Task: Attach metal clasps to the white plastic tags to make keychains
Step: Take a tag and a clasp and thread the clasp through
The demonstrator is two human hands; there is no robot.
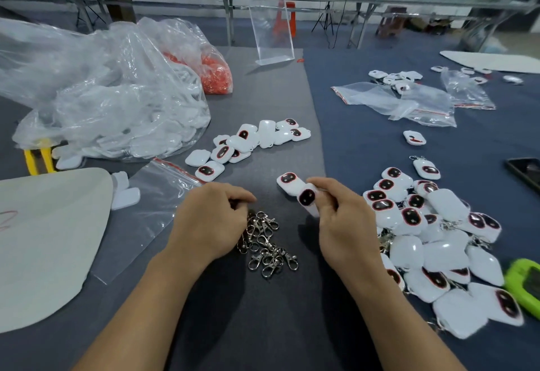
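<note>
1. My right hand [342, 218], centre right of the frame, pinches one tag [306, 197] between thumb and fingertips. It holds the tag just off the cloth [263, 93] with the dark face toward the camera.
2. A second tag [287, 180] lies flat on the cloth just behind the held one. I cannot tell whether they touch.
3. My left hand [216, 218], centre left, has its fingers curled in over the upper edge of the clasps [268, 242]. Whether a clasp is already pinched there I cannot tell, because the knuckles hide it.
4. I judge the tag to be light and stiff, with a glossy domed shell that could squirt out of a pinch. I would hold it by its side edges rather than the face, and keep free whichever end takes the ring. I cannot see the hole from here.
5. The clasps look like small, hard metal, and they lie tangled in one heap at lower centre. I expect them to hook one another, so lifting one may drag its neighbours along. The best hold is the hook's body, with a shake to free it.
6. Loose tags [248, 142] wait in a scatter above centre. The pile [432, 239] at lower right shows bits of metal among the white shells — finished pieces, I judge.
</note>
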